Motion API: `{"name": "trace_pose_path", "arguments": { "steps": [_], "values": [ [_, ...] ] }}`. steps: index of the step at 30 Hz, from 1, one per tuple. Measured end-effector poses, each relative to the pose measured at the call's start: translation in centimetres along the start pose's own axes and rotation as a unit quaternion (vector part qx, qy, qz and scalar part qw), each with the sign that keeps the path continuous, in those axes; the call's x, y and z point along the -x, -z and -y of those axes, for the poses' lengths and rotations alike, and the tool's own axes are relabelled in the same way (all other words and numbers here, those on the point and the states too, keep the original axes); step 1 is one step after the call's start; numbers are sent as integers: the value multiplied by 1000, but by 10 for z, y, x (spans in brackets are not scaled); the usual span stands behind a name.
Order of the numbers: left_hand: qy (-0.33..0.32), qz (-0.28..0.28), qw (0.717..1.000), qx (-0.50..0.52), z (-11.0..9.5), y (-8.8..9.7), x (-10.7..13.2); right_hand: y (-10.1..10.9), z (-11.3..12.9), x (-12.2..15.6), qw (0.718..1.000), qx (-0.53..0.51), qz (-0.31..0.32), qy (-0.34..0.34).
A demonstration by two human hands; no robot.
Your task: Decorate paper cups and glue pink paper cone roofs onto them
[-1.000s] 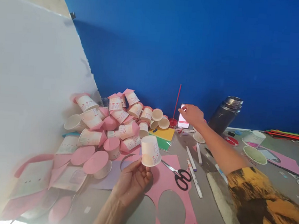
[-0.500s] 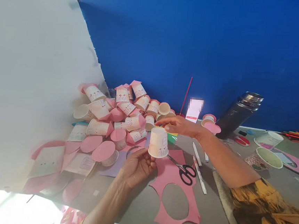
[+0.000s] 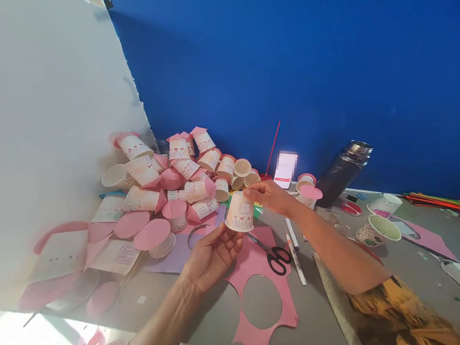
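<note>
My left hand (image 3: 211, 252) holds a small white paper cup (image 3: 240, 212) upside down by its rim, above the grey table. The cup has red drawings on its side. My right hand (image 3: 270, 195) grips the cup's upturned base with its fingers curled. Below lies a pink paper sheet (image 3: 263, 275) with a round hole cut out of it. Black-handled scissors (image 3: 274, 255) rest on the sheet's right edge. Behind the cup is a heap of decorated cups (image 3: 181, 173) with pink paper tops.
A large white board (image 3: 43, 140) leans at the left and a blue wall stands behind. Two pens (image 3: 293, 248), a dark steel flask (image 3: 340, 174), a propped phone (image 3: 285, 169), two open cups (image 3: 378, 228) and coloured sticks (image 3: 445, 203) lie to the right. Pink discs (image 3: 144, 229) lie left.
My right hand came back from the phone at the rear and closed on the top of the cup. The left hand kept hold of the cup and turned it slightly.
</note>
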State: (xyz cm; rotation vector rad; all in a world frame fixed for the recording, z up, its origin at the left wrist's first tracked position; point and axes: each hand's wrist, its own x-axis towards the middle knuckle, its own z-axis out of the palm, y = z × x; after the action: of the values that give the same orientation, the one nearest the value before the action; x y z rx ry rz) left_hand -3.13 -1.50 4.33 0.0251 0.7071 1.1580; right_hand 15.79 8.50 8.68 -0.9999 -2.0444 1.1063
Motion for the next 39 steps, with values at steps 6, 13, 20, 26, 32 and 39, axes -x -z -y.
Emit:
{"name": "trace_pose_path", "arguments": {
  "steps": [6, 13, 20, 26, 32, 39],
  "values": [
    [-23, -23, 999, -17, -8, -2, 2, 22, -7, -18, 991, 71, -97, -54],
    [-67, -28, 997, -8, -34, -14, -7, 121, -25, -81, 892, 229, -318, -225],
    [-48, -37, 998, 27, -48, -34, -15, 109, -48, -121, 857, 292, -301, -298],
    [-13, -49, 998, 44, -50, -30, -25, 95, -51, -84, 890, 296, -265, -225],
    [-8, -54, 998, 24, -45, -22, -32, 76, 0, 6, 890, 161, -421, -68],
    [-17, -56, 998, 13, -35, -23, -25, -4, 42, 72, 913, -68, -397, 57]
  ]
}}
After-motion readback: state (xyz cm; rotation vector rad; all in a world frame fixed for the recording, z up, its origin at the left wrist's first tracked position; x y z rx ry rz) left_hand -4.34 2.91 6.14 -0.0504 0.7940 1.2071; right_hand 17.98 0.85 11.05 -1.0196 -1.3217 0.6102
